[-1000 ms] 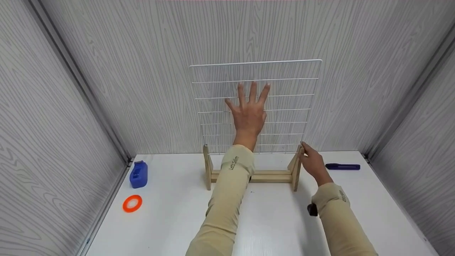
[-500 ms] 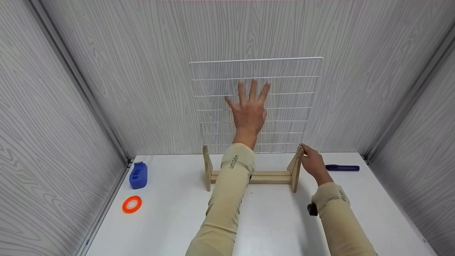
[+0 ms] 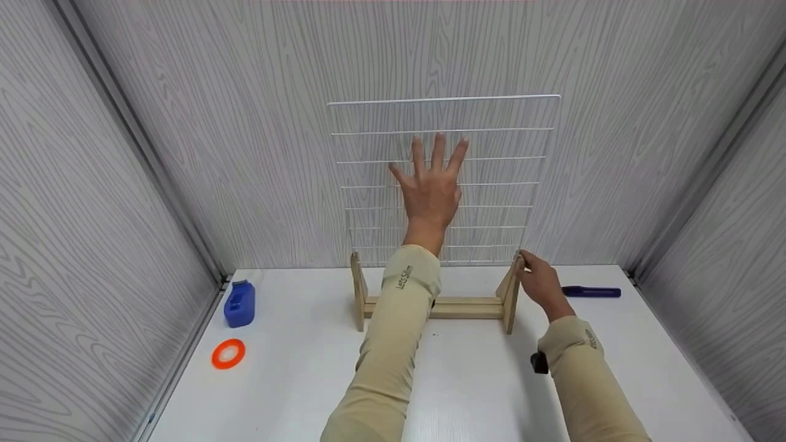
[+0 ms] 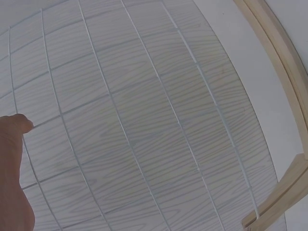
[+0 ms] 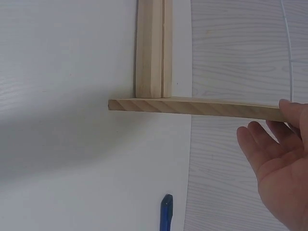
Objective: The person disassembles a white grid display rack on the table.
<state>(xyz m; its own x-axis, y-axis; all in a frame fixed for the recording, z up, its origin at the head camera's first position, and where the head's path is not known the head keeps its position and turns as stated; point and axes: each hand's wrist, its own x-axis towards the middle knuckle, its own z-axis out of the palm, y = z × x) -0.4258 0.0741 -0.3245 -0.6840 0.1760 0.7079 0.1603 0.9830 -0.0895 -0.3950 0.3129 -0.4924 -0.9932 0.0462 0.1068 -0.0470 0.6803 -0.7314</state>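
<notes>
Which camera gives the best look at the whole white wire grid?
The head view: the entire wire grid stands in its wooden stand. The left wrist view shows only close-up wires; the right wrist view barely catches one edge wire.

A: Item: sleeves, pair?
B: Beige, close-fitting, wrist-length; small dark lettering near each cuff. Left hand and right hand bare. Small black device under right cuff.

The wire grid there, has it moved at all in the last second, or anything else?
The wire grid has risen slightly in view, and the flat left hand on it has moved up with it. The right hand stays on the wooden stand. Pen, tape ring and blue dispenser lie unchanged.
</notes>
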